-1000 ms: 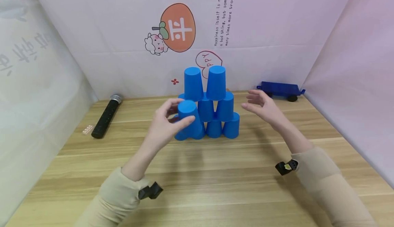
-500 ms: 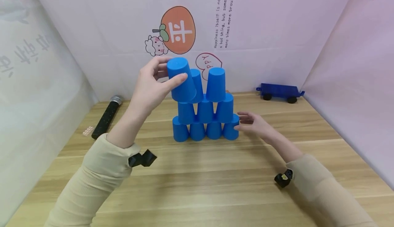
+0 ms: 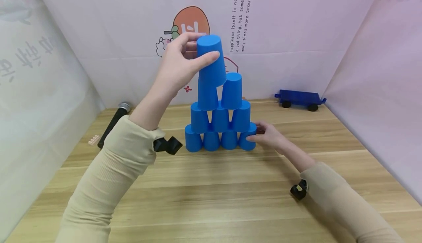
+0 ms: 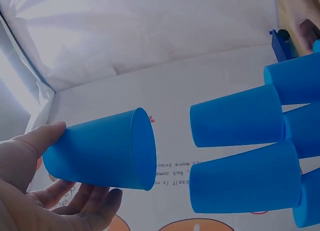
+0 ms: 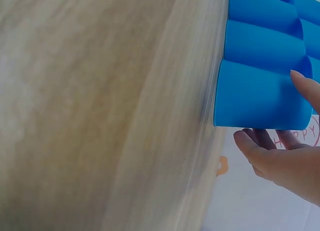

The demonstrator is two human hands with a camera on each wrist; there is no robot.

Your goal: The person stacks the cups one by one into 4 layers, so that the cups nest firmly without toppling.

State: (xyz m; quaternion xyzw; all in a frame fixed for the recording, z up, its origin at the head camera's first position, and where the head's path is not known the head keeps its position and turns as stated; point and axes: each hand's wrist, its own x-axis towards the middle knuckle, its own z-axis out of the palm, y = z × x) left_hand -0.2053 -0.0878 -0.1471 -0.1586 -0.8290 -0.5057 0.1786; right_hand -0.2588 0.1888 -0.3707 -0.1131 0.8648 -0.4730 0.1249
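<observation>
An upside-down blue cup (image 3: 213,69) is gripped by my left hand (image 3: 179,63), thumb in front and fingers behind. It is raised over the left cup (image 3: 207,98) of the pyramid's top pair and partly covers it in the head view; the left wrist view shows the held cup (image 4: 100,151) apart from the two top cups. Beside that one stands the right top cup (image 3: 232,92). Three cups form the middle row, with several below. Low at the right, my right hand (image 3: 271,137) holds the end cup (image 3: 244,144) of the bottom row between thumb and fingers.
A black microphone (image 3: 113,124) lies at the left of the wooden table (image 3: 211,195), near a small pinkish dotted item (image 3: 93,139). A dark blue toy wagon (image 3: 299,98) stands at the back right. Printed white cloth (image 3: 280,26) encloses the back and sides.
My left hand has carried its cup up from in front of the pyramid's left side, then rightward above the top row. My right hand has come down and in to the bottom right cup.
</observation>
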